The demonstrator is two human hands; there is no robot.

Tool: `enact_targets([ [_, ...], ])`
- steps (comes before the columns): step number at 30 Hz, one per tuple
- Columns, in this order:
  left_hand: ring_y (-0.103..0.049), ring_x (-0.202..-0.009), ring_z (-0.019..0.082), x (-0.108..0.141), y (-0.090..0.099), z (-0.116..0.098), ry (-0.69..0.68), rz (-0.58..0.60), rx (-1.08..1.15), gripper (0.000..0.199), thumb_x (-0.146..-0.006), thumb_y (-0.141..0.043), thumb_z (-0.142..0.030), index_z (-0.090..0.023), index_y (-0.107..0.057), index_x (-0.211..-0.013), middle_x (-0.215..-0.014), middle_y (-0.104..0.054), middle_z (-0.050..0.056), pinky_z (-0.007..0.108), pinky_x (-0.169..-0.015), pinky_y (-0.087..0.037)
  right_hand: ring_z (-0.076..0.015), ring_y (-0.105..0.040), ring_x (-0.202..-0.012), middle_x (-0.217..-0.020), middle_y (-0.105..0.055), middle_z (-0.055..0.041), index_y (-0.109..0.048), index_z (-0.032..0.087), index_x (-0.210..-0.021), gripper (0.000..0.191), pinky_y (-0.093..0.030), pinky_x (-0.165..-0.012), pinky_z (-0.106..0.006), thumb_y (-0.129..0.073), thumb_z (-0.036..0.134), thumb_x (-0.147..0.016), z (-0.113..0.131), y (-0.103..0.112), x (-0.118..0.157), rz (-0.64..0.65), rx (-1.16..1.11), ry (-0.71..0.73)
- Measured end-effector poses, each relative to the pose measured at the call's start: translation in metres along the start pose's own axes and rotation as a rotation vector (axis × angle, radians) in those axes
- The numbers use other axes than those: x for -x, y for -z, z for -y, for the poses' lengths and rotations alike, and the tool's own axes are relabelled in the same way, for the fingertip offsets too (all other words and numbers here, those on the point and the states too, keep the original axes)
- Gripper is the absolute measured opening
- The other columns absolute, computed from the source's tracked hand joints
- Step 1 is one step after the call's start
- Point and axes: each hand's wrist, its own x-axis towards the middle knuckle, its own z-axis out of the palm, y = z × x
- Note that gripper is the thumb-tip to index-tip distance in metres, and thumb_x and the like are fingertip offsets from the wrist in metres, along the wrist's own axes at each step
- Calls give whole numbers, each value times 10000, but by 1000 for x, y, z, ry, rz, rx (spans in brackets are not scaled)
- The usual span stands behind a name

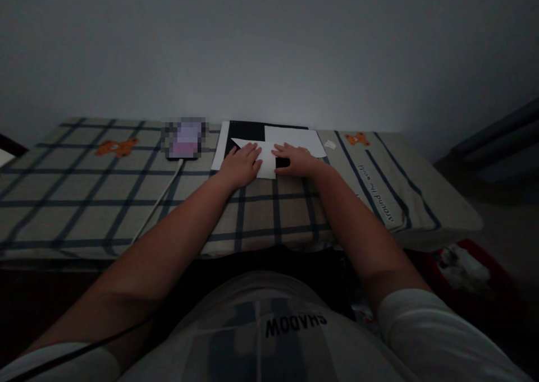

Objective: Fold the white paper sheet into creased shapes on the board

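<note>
- The left hand [241, 166] lies palm down, its fingers [253, 150] slightly spread over the left part of a small piece of white paper [268, 162].
- The right hand [300, 160] comes in from the other side, its thumb well apart from its other fingers; the fingertips reach the paper's right edge, though whether the thumb presses on it cannot be told.
- That paper lies between the two hands, a pointed corner showing above the left one and its lower end toward the person.
- Under it is a flat black item [248, 129] with a white strip along its left side.
- A larger white sheet [292, 139] covers the upper right of the black item, just beyond the right hand.
- A small white scrap [330, 145] sits just beside the sheet's right edge.
- Left of the black item rests a phone [185, 139], its screen pixelated, with a pale cable [160, 199] running toward the person.
- A checked cloth [138, 194] with orange bear prints and lettering covers the worktop, which stands against a grey wall [269, 51].
- Below at right, a red bin [503, 267] holds crumpled white material [463, 267].
</note>
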Motion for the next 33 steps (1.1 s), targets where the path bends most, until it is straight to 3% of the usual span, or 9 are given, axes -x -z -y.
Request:
enact_targets([
  [11, -320, -1545, 265, -1, -2, 2, -2, -8, 6, 568, -1053, -300, -353, -151, -412, -1571, -1665, -354, 118, 534, -1260, -232, -373, -229, -1569, -1690, -292, -67, -422, 297, -1581, 843, -204, -1237, -660, -752, 466, -823, 4, 0, 1, 6, 33, -1],
  [17, -313, -1547, 265, 1, -1, 1, -8, -11, 2, 577, -1052, -291, -345, -117, -408, -1569, -1661, -361, 126, 535, -1260, -237, -353, -211, -1578, -1695, -271, -89, -402, 245, -1592, 877, -204, -1256, -605, -753, 487, -826, 3, 3, 2, 28, 36, 23],
  [24, -316, -1545, 268, 0, 0, 1, -11, -9, 11, 572, -1052, -303, -345, -114, -412, -1564, -1662, -358, 127, 545, -1258, -237, -349, -233, -1572, -1684, -305, -58, -449, 286, -1565, 724, -218, -1243, -641, -664, 505, -910, 4, 0, 2, -10, 15, 0],
  [33, -306, -1550, 266, 0, 1, 0, -7, 1, 19, 576, -1050, -303, -345, -123, -401, -1572, -1669, -345, 125, 544, -1265, -221, -349, -236, -1571, -1684, -301, -75, -438, 265, -1572, 836, -240, -1249, -614, -764, 477, -831, 3, 3, 1, 14, 26, 12],
])
